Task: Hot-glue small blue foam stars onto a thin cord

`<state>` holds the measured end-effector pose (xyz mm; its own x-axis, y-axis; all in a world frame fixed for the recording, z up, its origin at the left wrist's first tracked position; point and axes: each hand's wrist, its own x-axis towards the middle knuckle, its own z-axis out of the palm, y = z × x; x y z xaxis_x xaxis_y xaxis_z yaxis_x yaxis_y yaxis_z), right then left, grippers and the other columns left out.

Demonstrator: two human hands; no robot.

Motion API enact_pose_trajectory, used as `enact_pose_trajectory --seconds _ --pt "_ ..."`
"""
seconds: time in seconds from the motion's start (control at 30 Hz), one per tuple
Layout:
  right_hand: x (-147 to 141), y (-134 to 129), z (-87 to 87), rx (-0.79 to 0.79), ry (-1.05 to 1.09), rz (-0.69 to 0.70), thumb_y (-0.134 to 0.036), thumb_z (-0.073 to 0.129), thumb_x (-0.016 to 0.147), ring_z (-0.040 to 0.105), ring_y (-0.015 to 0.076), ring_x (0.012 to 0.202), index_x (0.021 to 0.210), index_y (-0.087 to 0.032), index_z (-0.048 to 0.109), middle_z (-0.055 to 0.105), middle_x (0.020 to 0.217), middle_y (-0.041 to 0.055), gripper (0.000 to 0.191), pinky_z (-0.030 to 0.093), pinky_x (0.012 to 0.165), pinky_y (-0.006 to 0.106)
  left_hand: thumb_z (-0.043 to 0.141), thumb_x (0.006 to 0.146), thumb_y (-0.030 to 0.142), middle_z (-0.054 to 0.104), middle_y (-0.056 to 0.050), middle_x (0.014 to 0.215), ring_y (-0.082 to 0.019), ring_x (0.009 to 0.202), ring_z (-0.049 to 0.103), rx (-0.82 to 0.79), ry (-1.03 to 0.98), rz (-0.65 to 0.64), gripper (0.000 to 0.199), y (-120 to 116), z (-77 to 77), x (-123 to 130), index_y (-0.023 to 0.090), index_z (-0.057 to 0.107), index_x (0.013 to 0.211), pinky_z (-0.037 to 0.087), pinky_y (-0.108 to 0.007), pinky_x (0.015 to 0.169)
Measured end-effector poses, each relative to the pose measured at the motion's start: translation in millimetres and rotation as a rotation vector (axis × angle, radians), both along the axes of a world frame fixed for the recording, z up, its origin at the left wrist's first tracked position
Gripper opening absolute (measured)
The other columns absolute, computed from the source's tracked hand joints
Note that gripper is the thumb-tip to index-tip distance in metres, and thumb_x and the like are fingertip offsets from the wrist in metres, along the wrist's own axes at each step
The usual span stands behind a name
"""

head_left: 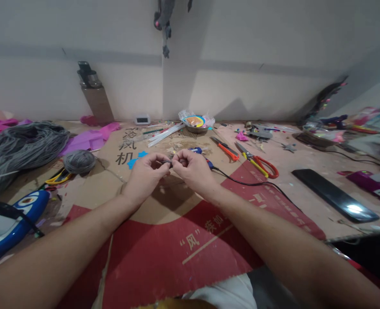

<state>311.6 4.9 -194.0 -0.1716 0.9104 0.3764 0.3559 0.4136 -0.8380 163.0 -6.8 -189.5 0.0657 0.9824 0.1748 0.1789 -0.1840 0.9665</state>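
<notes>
My left hand (pixel 147 172) and my right hand (pixel 194 172) meet above the cardboard, each closed in a pinch. Between their fingertips is a small dark grey piece (pixel 167 164), mostly covered by the fingers, so its kind does not show. Just behind my right hand lies a blue tool (pixel 210 164) with a black cord, partly hidden. Blue cut-out shapes (pixel 137 159) rest beyond my left hand. Off to the left sits a ball of grey yarn (pixel 79 162), its loose strand trailing across the cardboard toward my left wrist.
Red-handled scissors (pixel 257 161) and an orange utility knife (pixel 226 149) lie to the right, with a black slab (pixel 334 195) farther over. A large grey yarn skein (pixel 19 150) fills the left side. Printed cardboard (pixel 151 253) covers the table's middle; a bowl (pixel 196 124) stands by the wall.
</notes>
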Motion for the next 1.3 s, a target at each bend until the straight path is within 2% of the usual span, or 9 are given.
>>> enact_pose_trajectory --seconds 0.13,0.27,0.37,0.53,0.77,0.93,1.13,1.3 --pt "-1.0 -1.4 0.6 0.051 -0.010 -0.018 -0.023 0.053 0.077 0.040 0.0097 0.054 0.071 -0.019 0.054 0.048 0.060 -0.0037 0.008 0.030 0.051 0.023 0.063 0.073 0.028 0.060 0.001 0.062 -0.010 0.054 0.054 0.000 -0.051 -0.007 0.012 -1.7 2.4 1.6 0.017 0.064 0.079 0.043 -0.021 0.050" --pt "-0.8 -2.7 1.3 0.148 -0.079 -0.029 -0.023 0.053 0.079 0.043 0.0106 0.059 0.074 -0.019 0.057 0.051 0.066 -0.0018 0.007 0.034 0.056 0.024 0.064 0.069 0.025 0.055 0.003 0.060 -0.008 0.051 0.050 -0.121 -0.236 -0.017 0.010 -1.7 4.1 5.0 0.017 0.059 0.070 0.038 -0.019 0.045" --pt "0.1 -0.9 -0.4 0.073 -0.053 0.014 -0.028 0.054 0.080 0.044 0.0106 0.060 0.080 -0.019 0.059 0.053 0.067 -0.0020 0.010 0.036 0.057 0.024 0.066 0.066 0.024 0.053 0.004 0.060 -0.007 0.047 0.047 -0.209 -0.310 0.016 0.012 0.3 1.8 5.6 0.017 0.057 0.071 0.033 -0.017 0.039" --pt "0.8 2.8 0.2 -0.027 0.037 0.038 -0.028 0.057 0.076 0.044 0.0095 0.058 0.077 -0.018 0.056 0.052 0.065 -0.0033 0.010 0.034 0.054 0.023 0.067 0.071 0.029 0.052 0.005 0.051 -0.006 0.040 0.043 -0.184 -0.249 -0.014 0.015 2.8 -5.2 4.2 0.018 0.060 0.078 0.027 -0.016 0.036" --pt "2.4 1.4 8.3 -0.138 0.058 -0.010 -0.022 0.055 0.068 0.041 0.0091 0.053 0.069 -0.018 0.052 0.048 0.059 -0.0050 0.005 0.031 0.050 0.023 0.065 0.074 0.032 0.062 -0.001 0.057 -0.011 0.046 0.054 -0.053 -0.084 -0.048 0.020 -2.3 -2.5 5.7 0.015 0.067 0.085 0.043 -0.022 0.045" --pt "3.7 -0.3 5.6 -0.106 0.019 -0.061 -0.022 0.055 0.067 0.040 0.0094 0.053 0.070 -0.019 0.052 0.047 0.058 -0.0054 0.005 0.030 0.050 0.023 0.065 0.074 0.031 0.064 -0.001 0.064 -0.012 0.052 0.058 -0.047 -0.066 -0.062 0.019 -5.0 1.4 8.0 0.016 0.066 0.084 0.048 -0.023 0.049" --pt "3.1 3.8 1.7 -0.148 0.143 0.106 -0.030 0.056 0.075 0.038 0.0088 0.053 0.075 -0.018 0.055 0.046 0.060 -0.0052 0.011 0.032 0.051 0.023 0.066 0.072 0.029 0.058 0.002 0.052 -0.010 0.045 0.054 -0.162 -0.174 -0.032 0.015 3.4 -3.0 3.4 0.016 0.062 0.077 0.041 -0.019 0.043" --pt "7.6 8.4 0.9 -0.171 0.100 0.184 -0.033 0.058 0.078 0.041 0.0090 0.055 0.080 -0.018 0.058 0.051 0.064 -0.0042 0.016 0.033 0.053 0.024 0.064 0.072 0.025 0.055 0.003 0.045 -0.007 0.037 0.047 -0.237 -0.229 0.003 0.010 9.1 -4.7 -1.4 0.016 0.061 0.073 0.034 -0.015 0.038"
